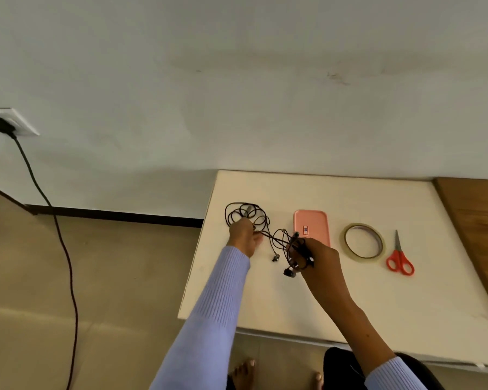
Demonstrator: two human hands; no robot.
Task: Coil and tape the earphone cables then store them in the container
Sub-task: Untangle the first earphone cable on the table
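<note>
Black earphone cables [247, 218] pinched in left hand [244, 235] grip, right hand [319, 257] grip too, pink container [312, 225] label unreadable

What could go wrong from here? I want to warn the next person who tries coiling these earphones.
1. The right hand grips a partly wound bundle while the left hand holds strands leading to the loose earphone cables; pulling could tighten a knot.
2. Two earbuds dangle below the bundle and may snag in the loops.
3. Both hands are busy, so reaching for the tape roll or scissors may let the coil spring open.
</note>
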